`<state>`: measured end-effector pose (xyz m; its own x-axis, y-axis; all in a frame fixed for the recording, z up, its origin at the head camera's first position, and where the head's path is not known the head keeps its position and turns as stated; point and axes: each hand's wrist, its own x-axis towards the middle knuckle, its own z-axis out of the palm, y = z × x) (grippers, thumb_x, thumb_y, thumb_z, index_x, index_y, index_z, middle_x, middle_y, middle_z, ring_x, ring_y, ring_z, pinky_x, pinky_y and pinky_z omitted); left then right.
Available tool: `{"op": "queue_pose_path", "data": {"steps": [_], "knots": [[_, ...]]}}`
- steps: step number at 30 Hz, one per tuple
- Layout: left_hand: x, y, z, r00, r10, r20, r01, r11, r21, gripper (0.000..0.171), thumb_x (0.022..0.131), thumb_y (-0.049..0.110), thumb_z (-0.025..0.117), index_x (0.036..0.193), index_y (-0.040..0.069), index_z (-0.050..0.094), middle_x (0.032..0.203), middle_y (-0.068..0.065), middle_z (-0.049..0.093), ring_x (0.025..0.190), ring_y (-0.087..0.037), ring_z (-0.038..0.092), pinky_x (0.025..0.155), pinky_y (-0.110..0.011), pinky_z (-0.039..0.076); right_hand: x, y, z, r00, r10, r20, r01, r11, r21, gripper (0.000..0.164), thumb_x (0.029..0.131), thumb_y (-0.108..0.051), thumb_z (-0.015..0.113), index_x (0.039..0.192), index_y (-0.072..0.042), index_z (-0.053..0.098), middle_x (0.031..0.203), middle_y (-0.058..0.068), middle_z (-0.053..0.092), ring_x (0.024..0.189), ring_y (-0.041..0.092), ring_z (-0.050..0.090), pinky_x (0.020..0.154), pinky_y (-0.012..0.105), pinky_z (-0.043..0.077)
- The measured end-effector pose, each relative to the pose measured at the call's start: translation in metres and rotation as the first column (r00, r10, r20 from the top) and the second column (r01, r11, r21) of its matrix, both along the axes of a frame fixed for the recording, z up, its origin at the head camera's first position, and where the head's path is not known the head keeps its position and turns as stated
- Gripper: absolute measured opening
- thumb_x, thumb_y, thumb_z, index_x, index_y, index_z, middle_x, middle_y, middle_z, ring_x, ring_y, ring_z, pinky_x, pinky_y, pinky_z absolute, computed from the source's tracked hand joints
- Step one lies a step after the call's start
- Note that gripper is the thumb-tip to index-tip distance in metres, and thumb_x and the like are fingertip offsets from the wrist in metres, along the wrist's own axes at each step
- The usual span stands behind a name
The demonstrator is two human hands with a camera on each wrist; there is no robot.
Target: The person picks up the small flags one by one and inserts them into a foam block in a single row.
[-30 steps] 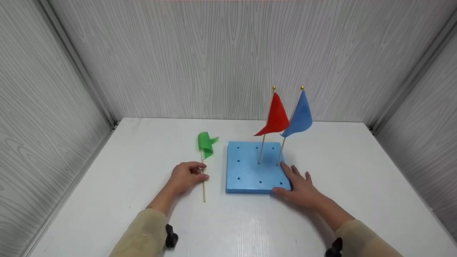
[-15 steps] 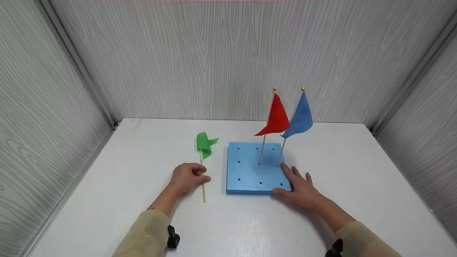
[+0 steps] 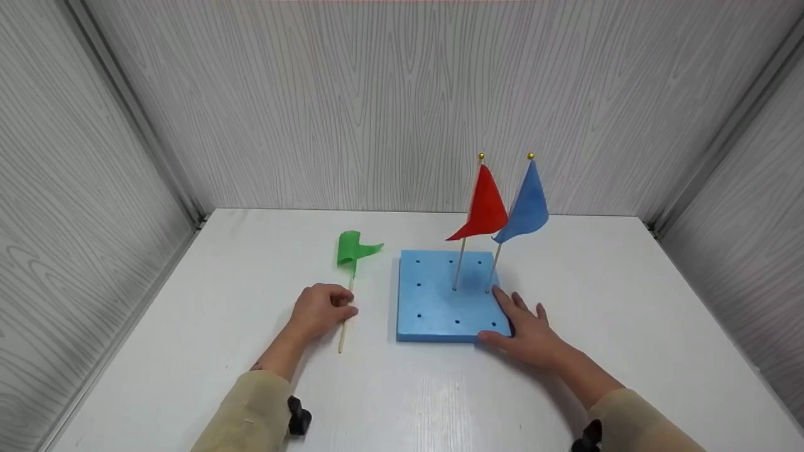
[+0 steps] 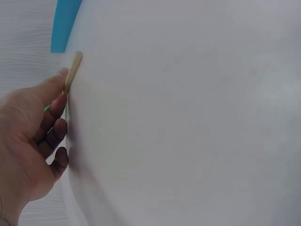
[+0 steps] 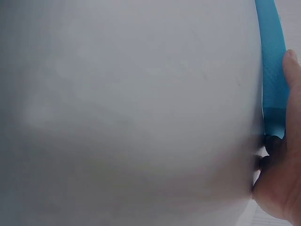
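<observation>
My left hand (image 3: pixel 323 309) pinches the thin wooden stick of a green flag (image 3: pixel 348 248) between thumb and fingertips, left of the block. The flag's cloth is partly rolled round the top of its stick. In the left wrist view, the stick's bare lower end (image 4: pixel 75 66) pokes out past the thumb. A square blue block (image 3: pixel 433 304) with several small holes lies on the table. Red flag (image 3: pixel 487 204) and blue flag (image 3: pixel 531 201) stand in it, leaning slightly right. At its front right corner rests my right hand (image 3: pixel 531 329), fingers spread along the right side, thumb at the front edge.
The white table (image 3: pixel 377 408) is bounded by a pale wood-grain wall (image 3: pixel 389 113) at the back and similar panels at both sides. The two standing flags rise high above the block's back right half.
My left hand has shifted a little left with the green flag. Its stick now slants, lower end swung left, and the cloth has turned. The right hand stays at the block.
</observation>
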<state>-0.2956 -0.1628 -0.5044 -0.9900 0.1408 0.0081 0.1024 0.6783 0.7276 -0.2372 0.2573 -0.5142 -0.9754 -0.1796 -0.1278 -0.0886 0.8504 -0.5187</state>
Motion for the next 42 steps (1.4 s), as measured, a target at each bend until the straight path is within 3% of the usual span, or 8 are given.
{"op": "queue_pose_path", "data": {"steps": [8,16,25,31,42], "knots": [[-0.002,-0.013,0.006,0.998,0.058,0.012,-0.058,0.998,0.009,0.021,0.093,0.007,0.079,0.114,0.004,0.078,0.093,-0.003,0.073,0.09,-0.021,0.064,0.087,-0.042,0.053,-0.001,0.003,-0.001,1.0,0.002,-0.006,-0.002,1.0,-0.001,0.114,0.087,-0.08,0.064,0.172,-0.022,0.015,0.173,0.019,0.025,0.161,0.046,0.009,0.123,0.069,-0.01],[-0.002,-0.022,0.005,0.992,0.081,0.1,-0.098,0.98,0.176,0.027,0.096,0.002,0.072,0.123,0.0,0.074,0.099,-0.008,0.07,0.089,-0.021,0.061,0.077,-0.03,0.052,-0.001,0.003,-0.001,1.0,0.014,-0.018,-0.014,1.0,-0.016,0.112,0.09,-0.076,0.066,0.172,-0.018,0.017,0.171,0.021,0.029,0.16,0.046,0.01,0.122,0.07,-0.009],[-0.003,-0.029,0.012,0.984,0.091,0.156,-0.127,0.962,0.243,0.033,0.107,0.009,0.061,0.138,-0.002,0.067,0.128,-0.017,0.066,0.114,-0.027,0.06,0.099,-0.037,0.052,-0.002,0.003,0.0,1.0,0.014,-0.005,-0.014,1.0,-0.008,0.113,0.089,-0.077,0.066,0.172,-0.019,0.015,0.172,0.019,0.027,0.16,0.047,0.01,0.122,0.07,-0.008],[-0.005,-0.024,0.018,0.975,0.111,0.195,-0.169,0.934,0.315,0.032,0.109,0.011,0.058,0.137,0.0,0.068,0.126,-0.016,0.066,0.112,-0.024,0.062,0.091,-0.028,0.053,-0.001,0.004,0.0,1.0,0.017,-0.006,-0.017,1.0,-0.007,0.113,0.09,-0.076,0.066,0.172,-0.018,0.015,0.172,0.019,0.026,0.16,0.047,0.01,0.122,0.071,-0.008],[-0.011,-0.007,0.04,0.989,0.074,0.127,-0.117,0.919,0.378,0.03,0.11,0.007,0.054,0.136,-0.003,0.067,0.134,-0.022,0.066,0.106,-0.023,0.064,0.085,-0.025,0.052,-0.002,0.004,0.0,1.0,0.014,-0.001,-0.014,1.0,-0.016,0.113,0.089,-0.078,0.065,0.172,-0.021,0.015,0.172,0.02,0.026,0.16,0.047,0.009,0.122,0.07,-0.009]]}}
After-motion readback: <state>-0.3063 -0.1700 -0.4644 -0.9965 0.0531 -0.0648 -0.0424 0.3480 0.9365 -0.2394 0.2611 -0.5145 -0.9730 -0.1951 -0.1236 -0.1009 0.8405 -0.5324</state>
